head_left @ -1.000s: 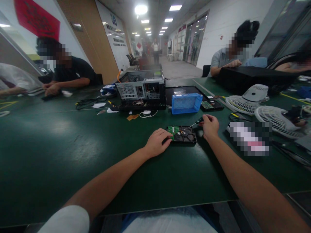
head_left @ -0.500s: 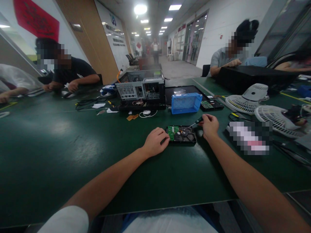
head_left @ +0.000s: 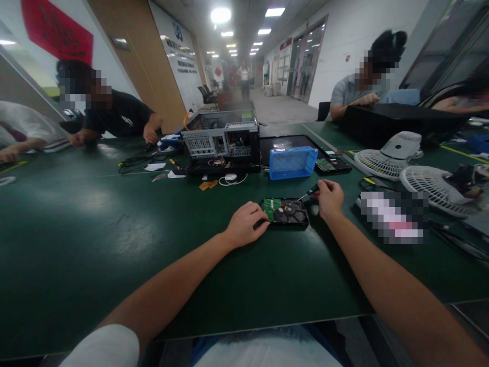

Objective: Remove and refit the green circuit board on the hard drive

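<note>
Across the green smooth-topped desk (head_left: 126, 275) lay or stood, from left to right: a loose tangle of thin black cable (head_left: 132, 163), toward the far side; an opened computer case of perforated grey metal (head_left: 200, 145), beyond the hands; a bare left hand (head_left: 247, 224), fingers bent against the left end of the drive, though whether it gripped or merely braced could not be told; a black rectangular hard drive with a green circuit board (head_left: 288, 216), flat on the desk between both hands; a translucent blue plastic box (head_left: 292, 165), just beyond it; a slim screwdriver with dark green handle and metal shaft (head_left: 314, 189), slanted, its tip at the drive's upper face, its exact seating too small to tell; a bare right hand (head_left: 330, 198), thumb and fingers pinched round that handle; a round white fan with slotted grille (head_left: 376, 164), well apart. Handling note, by judgement: the slant invited slipping; a more upright shaft, a seated tip, light downward pressure and a firmly braced drive suited the work better.
</note>
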Demonstrator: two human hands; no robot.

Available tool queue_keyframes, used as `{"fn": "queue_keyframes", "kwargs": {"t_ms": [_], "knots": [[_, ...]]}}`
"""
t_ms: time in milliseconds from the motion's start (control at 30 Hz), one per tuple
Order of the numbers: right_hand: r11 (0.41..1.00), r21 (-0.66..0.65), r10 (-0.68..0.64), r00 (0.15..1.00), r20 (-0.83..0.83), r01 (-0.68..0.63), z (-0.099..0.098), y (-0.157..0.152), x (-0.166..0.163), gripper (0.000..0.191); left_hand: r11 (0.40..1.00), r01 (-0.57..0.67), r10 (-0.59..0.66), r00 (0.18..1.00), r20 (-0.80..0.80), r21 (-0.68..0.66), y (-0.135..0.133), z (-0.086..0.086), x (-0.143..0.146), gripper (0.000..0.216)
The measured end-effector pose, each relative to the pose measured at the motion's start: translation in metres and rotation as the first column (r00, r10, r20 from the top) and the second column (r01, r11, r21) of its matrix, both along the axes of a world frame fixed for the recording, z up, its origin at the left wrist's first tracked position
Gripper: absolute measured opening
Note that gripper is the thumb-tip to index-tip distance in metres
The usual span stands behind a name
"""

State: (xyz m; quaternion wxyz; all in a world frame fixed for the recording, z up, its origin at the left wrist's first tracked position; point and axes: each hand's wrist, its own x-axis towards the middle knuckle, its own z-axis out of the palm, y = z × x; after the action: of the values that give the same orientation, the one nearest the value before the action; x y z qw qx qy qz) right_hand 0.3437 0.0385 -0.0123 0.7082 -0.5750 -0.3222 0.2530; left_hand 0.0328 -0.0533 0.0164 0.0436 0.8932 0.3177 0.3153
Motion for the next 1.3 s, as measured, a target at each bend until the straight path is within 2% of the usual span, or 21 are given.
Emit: {"fn": "queue_keyframes", "kwargs": {"t_ms": [567, 1033, 1300], "knots": [[1.0, -0.02, 0.009, 1.0, -0.004, -0.009, 0.0015, -0.0009, -0.0007, 0.032, 0.999, 0.035, -0.035, 0.999, -0.004, -0.022, 0.0003, -0.0012, 0.0003, 0.014], [1.0, -0.003, 0.006, 1.0, -0.001, -0.006, 0.0025, -0.0015, -0.0014, 0.03, 0.999, 0.022, -0.02, 0.999, -0.049, 0.044, 0.0005, -0.0009, -0.0003, 0.015], [1.0, -0.015, 0.004, 1.0, -0.006, -0.004, 0.0044, -0.0026, -0.0034, 0.029, 0.999, 0.022, -0.02, 0.997, -0.072, 0.034, 0.0004, -0.0002, -0.001, 0.015]]}}
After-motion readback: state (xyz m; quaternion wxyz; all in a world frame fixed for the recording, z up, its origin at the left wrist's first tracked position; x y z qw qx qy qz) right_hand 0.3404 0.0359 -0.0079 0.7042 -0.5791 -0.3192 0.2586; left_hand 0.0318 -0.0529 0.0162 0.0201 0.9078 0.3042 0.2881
